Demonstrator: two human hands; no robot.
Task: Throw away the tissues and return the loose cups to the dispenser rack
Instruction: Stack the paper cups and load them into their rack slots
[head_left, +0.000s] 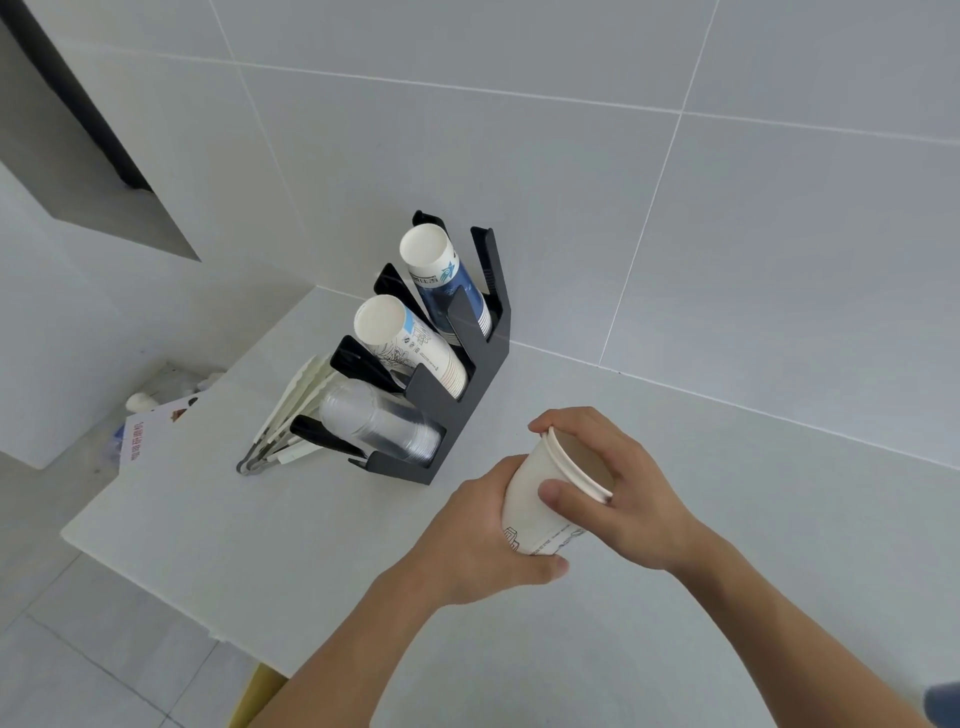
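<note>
Currently I log nested white paper cups (540, 499), gripped above the white counter (675, 623) at 4 o'clock of the black dispenser rack (457, 374). Long axis tilted, mouth toward 1 o'clock; grey print near the base, unreadable to me. Left hand (478, 540) wraps the lower body; right hand (618, 488) pinches the rim, thumb on the near side and fingers over the far edge. Rack slots, far to near: blue-printed cups (441, 270), line-drawn white cups (410, 348), clear plastic cups (379, 426). White strips (291, 415) lie at the rack's 9 o'clock. Bin (156, 395) sits beyond the counter edge.
</note>
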